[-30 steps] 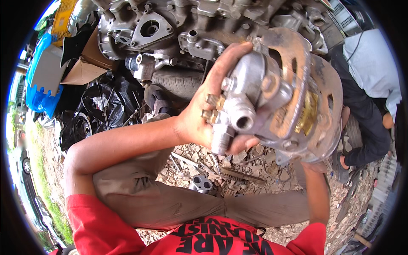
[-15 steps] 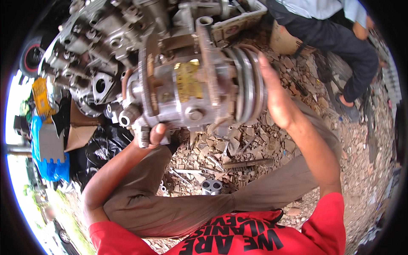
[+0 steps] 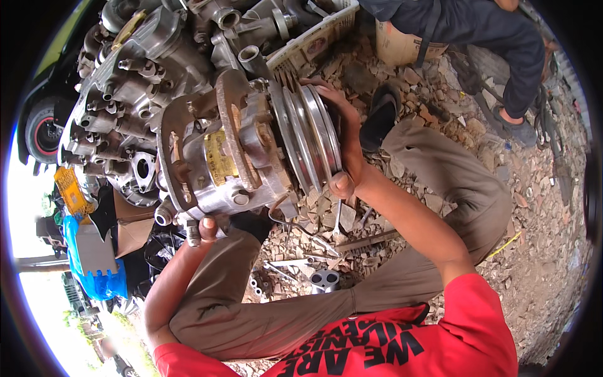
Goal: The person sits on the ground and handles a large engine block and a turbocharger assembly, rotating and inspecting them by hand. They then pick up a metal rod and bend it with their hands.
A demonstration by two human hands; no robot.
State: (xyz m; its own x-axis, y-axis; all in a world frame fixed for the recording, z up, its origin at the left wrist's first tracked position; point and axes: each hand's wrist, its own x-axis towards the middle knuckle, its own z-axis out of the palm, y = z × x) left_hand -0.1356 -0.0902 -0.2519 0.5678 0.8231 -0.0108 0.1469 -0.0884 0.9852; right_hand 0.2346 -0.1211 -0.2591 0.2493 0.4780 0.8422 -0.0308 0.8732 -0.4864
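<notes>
Right grip (image 3: 353, 149) has curled onto pulley (image 3: 306, 139) | left grip (image 3: 202, 241) clamped on metal unit (image 3: 217, 200)

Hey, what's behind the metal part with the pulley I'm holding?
Beyond the metal part, engine castings show at upper left, and a pale crate shows above the pulley. Whatever lies directly behind the part's body is covered, so I can't tell.

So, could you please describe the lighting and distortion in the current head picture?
Head view: far left washed out to white; held metal unit glinting on its ridged pulley; round fisheye image ending in black corners.
</notes>
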